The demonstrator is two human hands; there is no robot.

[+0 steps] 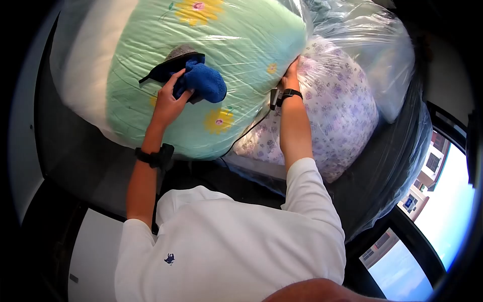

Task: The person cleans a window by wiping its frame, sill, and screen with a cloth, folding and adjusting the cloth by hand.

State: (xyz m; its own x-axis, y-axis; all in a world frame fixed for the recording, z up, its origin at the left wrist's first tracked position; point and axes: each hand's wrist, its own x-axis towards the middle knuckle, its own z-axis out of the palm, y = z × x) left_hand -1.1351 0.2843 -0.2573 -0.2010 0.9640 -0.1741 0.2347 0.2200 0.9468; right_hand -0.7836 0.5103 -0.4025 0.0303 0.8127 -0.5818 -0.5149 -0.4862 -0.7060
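My left hand (pixel 171 100) grips a bunched blue cloth (pixel 205 83) between thumb and fingers. Bundled with the cloth is a dark piece with a pointed end (pixel 168 69) and a grey patch above it; its kind I cannot make out. Behind them bulges a plastic-wrapped green quilt (pixel 176 121) printed with yellow flowers. My right hand (pixel 290 78) reaches into the seam between that quilt and a wrapped white bundle with purple flowers (pixel 337 100). The plastic and bedding hide its fingertips, so its grip does not show.
Another clear plastic bag (pixel 377 45) lies at the upper right. A black cable (pixel 251 128) runs from the small device at my right wrist down between the bundles. Dark seating or lining (pixel 75 126) borders the left, and windows (pixel 397 267) show at the lower right.
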